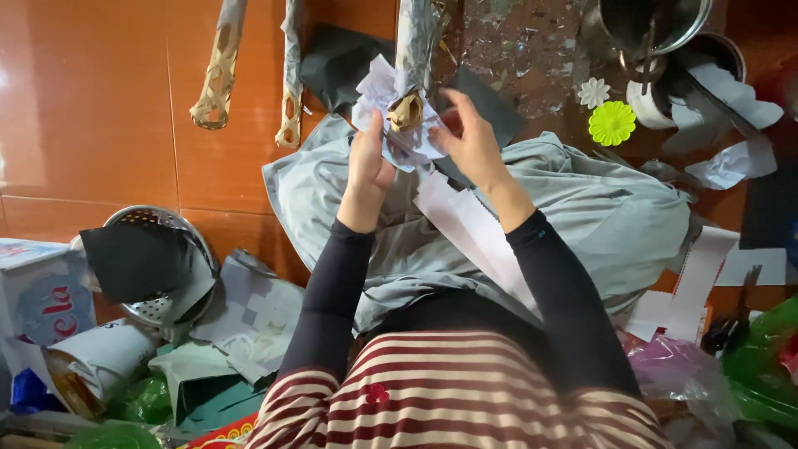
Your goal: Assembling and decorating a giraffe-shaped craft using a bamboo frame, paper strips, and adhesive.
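Above the lap, our left hand (369,162) and right hand (472,137) pinch crumpled white paper (391,112) around a foil-wrapped stick (413,41); wrapping step, tighter pressing follows.

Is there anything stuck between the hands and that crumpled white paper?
No. The left hand and the right hand both grip the crumpled white paper directly, wrapped round the end of a foil-covered stick. Nothing visible lies between.
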